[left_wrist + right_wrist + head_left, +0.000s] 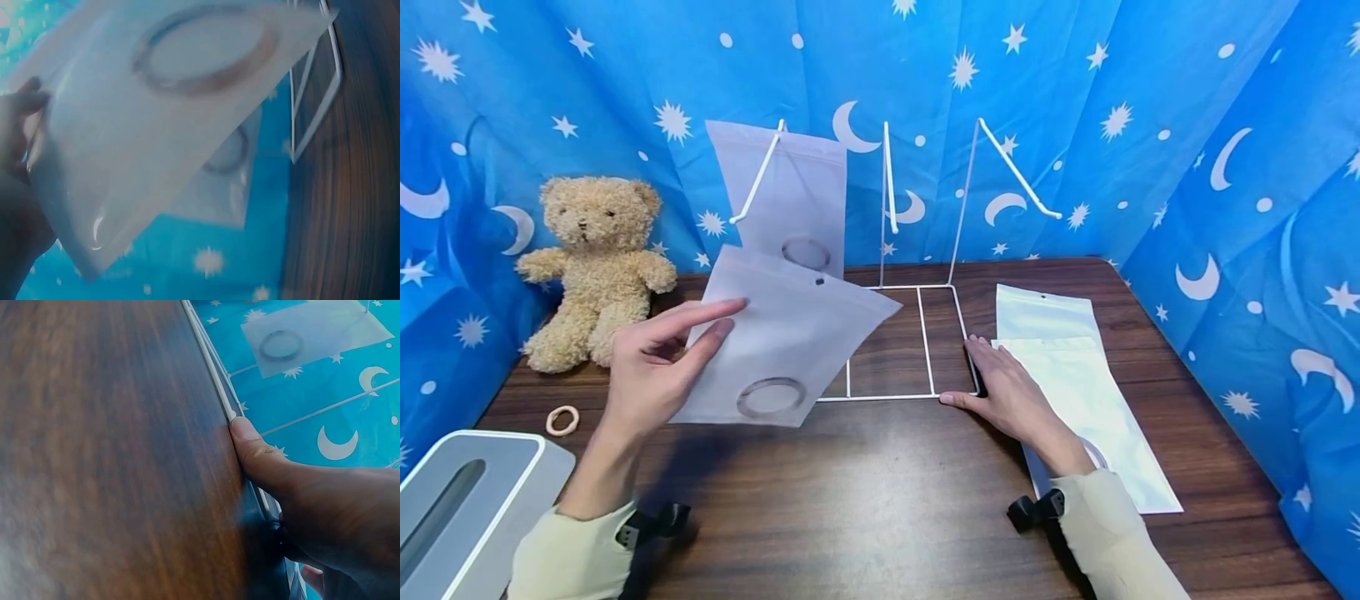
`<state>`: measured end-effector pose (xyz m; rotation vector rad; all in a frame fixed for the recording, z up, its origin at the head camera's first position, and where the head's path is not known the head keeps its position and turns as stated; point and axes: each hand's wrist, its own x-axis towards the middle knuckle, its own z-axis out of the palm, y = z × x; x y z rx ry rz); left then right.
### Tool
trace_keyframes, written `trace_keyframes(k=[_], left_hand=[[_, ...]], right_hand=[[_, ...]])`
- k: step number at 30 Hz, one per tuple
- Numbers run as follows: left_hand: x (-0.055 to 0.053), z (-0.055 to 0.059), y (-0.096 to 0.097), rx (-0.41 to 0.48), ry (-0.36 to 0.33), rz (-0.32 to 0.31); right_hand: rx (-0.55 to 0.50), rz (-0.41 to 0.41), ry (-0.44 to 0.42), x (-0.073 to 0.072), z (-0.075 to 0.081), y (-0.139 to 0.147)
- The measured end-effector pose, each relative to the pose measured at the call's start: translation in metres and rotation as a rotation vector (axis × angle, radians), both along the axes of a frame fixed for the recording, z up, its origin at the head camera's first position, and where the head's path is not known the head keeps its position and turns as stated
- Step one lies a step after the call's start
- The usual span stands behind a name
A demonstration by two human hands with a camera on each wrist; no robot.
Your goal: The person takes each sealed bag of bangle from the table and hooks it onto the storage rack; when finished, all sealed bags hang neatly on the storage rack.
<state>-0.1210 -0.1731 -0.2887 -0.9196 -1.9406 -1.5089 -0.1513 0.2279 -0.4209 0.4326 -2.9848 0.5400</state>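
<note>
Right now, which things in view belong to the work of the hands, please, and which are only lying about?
Seems part of the work:
wire rack, touched by the right hand
held bag, in the left hand
hanging bag, on the rack
white bags, probably

Seems just lying about:
teddy bear
slotted box
pale ring, though uncertain

Left fingers [706,313] pinch, raised; right fingers [994,358] rest lower, extended.

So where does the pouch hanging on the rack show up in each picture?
Head: hanging pouch above centre, slightly left, behind the held pouch.
Left wrist: hanging pouch just below centre, partly covered.
Right wrist: hanging pouch at top right.
Shared landmark: white wire rack.
</note>
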Motion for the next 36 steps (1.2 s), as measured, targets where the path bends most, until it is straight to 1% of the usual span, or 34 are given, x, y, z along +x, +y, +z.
trace_keyframes(k=[2, 5, 8, 11, 13, 15, 19, 22, 26, 31, 36], left_hand=[[0.000, 0.001, 0.009, 0.130, 0.013, -0.049], [-0.001, -0.001, 0.020, 0.276, 0.000, -0.099], [-0.006, -0.006, 0.030, 0.357, -0.032, -0.115], [-0.011, -0.011, 0.044, 0.404, -0.075, -0.134], [-0.013, -0.013, 0.054, 0.412, -0.110, -0.137], [-0.013, -0.013, 0.063, 0.398, -0.137, -0.122], [-0.008, -0.006, 0.077, 0.366, -0.160, -0.091], [-0.007, -0.003, 0.082, 0.347, -0.169, -0.071], [-0.014, -0.009, 0.082, 0.326, -0.199, -0.055], [-0.024, -0.021, 0.081, 0.315, -0.229, -0.061], [-0.030, -0.025, 0.083, 0.290, -0.225, -0.061]], right_hand=[[-0.005, 0.005, 0.001, 0.000, -0.001, 0.000], [-0.011, 0.010, 0.001, 0.001, -0.002, -0.001], [-0.011, 0.012, 0.006, 0.001, -0.001, 0.000], [-0.008, 0.016, 0.012, 0.001, -0.001, 0.001], [-0.007, 0.020, 0.017, 0.001, -0.001, 0.001], [-0.006, 0.024, 0.019, 0.000, -0.002, 0.001], [-0.006, 0.026, 0.020, 0.000, -0.002, 0.000], [-0.007, 0.029, 0.023, 0.000, -0.001, -0.001], [-0.006, 0.035, 0.028, 0.000, 0.000, 0.000], [-0.009, 0.035, 0.027, 0.000, 0.000, 0.001], [-0.017, 0.026, 0.022, 0.001, 0.001, 0.002]])
